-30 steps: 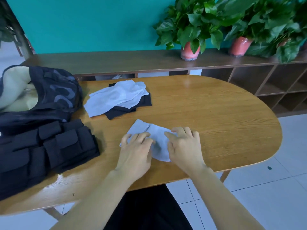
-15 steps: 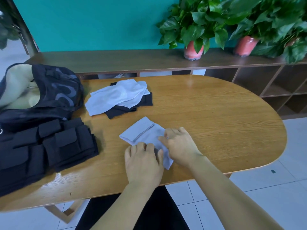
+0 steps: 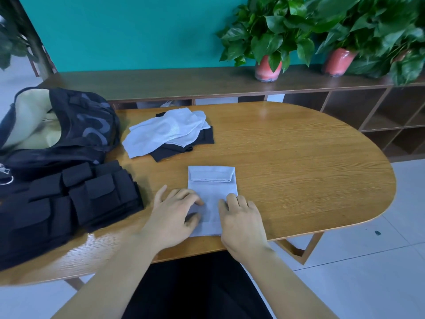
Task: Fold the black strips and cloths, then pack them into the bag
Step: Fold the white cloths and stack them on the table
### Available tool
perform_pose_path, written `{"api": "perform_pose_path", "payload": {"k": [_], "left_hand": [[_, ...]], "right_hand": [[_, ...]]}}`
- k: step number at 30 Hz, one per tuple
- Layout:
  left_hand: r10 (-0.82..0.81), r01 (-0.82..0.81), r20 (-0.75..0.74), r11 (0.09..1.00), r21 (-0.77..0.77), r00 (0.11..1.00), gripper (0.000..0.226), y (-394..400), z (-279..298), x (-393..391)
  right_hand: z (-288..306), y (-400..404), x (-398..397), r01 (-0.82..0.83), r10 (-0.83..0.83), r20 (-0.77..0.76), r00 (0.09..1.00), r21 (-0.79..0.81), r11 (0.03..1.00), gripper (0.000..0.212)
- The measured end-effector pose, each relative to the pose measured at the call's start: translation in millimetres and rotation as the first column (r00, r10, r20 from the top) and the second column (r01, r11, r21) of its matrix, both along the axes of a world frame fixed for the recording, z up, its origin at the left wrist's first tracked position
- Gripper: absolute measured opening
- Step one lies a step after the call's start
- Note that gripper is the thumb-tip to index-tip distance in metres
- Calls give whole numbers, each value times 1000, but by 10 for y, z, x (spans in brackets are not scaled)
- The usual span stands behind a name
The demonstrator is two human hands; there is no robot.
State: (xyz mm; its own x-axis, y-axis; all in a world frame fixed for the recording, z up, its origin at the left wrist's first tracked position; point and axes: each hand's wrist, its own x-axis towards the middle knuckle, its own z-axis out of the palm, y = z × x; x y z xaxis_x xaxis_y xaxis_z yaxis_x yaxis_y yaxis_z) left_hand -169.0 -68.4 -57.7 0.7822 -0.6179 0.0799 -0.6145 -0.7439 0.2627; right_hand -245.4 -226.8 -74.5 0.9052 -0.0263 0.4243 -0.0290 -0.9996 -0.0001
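- A light grey cloth (image 3: 212,194) lies flat near the table's (image 3: 299,171) near edge, squared to it, with its far end folded back into a narrow band.
- The left hand (image 3: 174,217) lies palm down on the cloth's near left part, fingers loosely bent and pressing the fabric; it grasps nothing.
- The right hand (image 3: 241,219) lies palm down on the cloth's near right part, fingers nearly straight, also pressing and not grasping.
- Half a second ago the cloth lay slanted, with the right hand at its far edge; now it lies straight and both hands sit side by side at its near end.
- Toward the far left edge, a heap of light cloths (image 3: 165,132) lies on black strips (image 3: 184,147).
- The open black bag (image 3: 59,125) stands at the left end, with a black pouched vest (image 3: 69,203) in front of it.
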Motion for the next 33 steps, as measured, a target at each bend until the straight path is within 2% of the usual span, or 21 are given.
{"api": "perform_pose_path", "payload": {"k": [4,6,8,10,12,14,16,21,23,24,26,28,30,33], "left_hand": [[-47,50,50,997,-54,998,25,41,-4,-14],[-84,92,62,984,-149,995,38,78,9,-40],[-138,144,41,971,-191,990,52,114,41,-66],[-186,187,18,971,-148,982,64,144,59,-91],[-197,194,-17,976,-104,980,69,160,48,-95],[-193,189,-26,976,-108,981,63,163,31,-77],[-207,208,18,970,-127,978,47,152,10,-43],[-169,191,164,973,-132,972,18,95,-16,-8],[-74,90,80,971,-221,994,8,61,-9,-26],[-25,18,-22,957,-288,999,9,43,-1,-24],[15,-123,-270,912,-391,963,20,15,19,10],[40,-226,-409,879,-419,912,29,-11,45,49],[73,-268,-438,876,-401,896,38,-22,34,81],[131,-297,-397,871,-392,908,46,-50,-28,99]], "right_hand": [[33,-38,-27,22,-23,11,1000,53,998,35],[70,-121,-59,23,-24,6,1000,109,994,37],[96,-182,-116,-41,44,-13,999,156,987,43],[94,-218,-172,-139,156,-60,986,225,964,47],[70,-252,-217,-168,211,-131,969,283,944,50],[56,-287,-246,-153,221,-204,954,302,941,54],[65,-319,-246,-147,231,-248,941,317,937,59],[107,-379,-212,-137,231,-218,948,373,918,65],[123,-375,-214,-89,184,-172,968,451,888,56],[123,-367,-206,-75,161,-139,977,485,871,51],[105,-343,-172,-47,124,-104,987,549,834,48],[96,-328,-132,7,101,-136,986,628,778,51],[71,-336,-99,50,85,-160,984,690,722,46],[25,-317,-43,45,22,-86,996,711,702,13]]}}
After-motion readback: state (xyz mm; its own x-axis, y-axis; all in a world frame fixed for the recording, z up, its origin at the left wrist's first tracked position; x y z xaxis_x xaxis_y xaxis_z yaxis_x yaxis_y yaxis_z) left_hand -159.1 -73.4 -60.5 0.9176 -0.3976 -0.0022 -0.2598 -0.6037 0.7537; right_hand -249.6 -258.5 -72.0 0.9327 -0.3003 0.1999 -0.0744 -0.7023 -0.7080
